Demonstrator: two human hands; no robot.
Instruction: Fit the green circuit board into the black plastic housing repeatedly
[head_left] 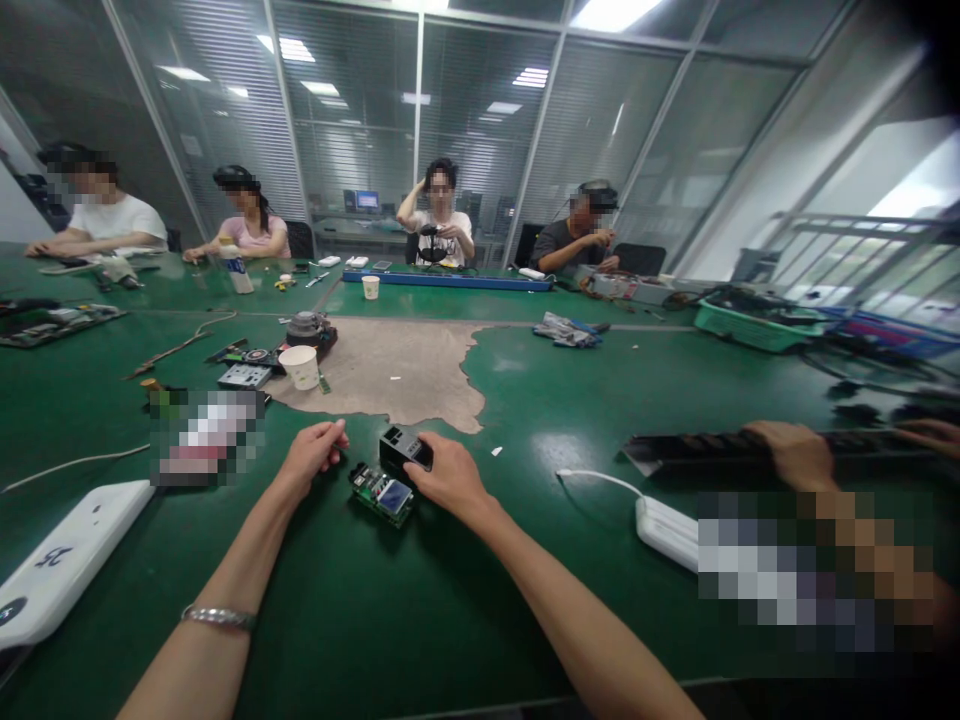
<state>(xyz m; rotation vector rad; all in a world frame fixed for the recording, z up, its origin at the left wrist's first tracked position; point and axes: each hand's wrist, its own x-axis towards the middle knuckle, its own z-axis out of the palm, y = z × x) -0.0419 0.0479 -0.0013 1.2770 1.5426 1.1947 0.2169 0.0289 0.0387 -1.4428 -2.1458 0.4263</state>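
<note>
My right hand grips a small black plastic housing with square openings at one end, thumb and fingers around its near right side. Just below this housing, a green circuit board with a small bluish screen lies face up on the table. Left of both, my left hand is closed, thumb against curled fingers; whatever it may hold is too small or hidden to make out. The wrist of that arm wears a silver bracelet.
Beyond my hands, a paper cup stands by electronic parts on the green table. A white power bank lies right, a white device left. A co-worker's hand rests on a long black strip. Several people sit opposite.
</note>
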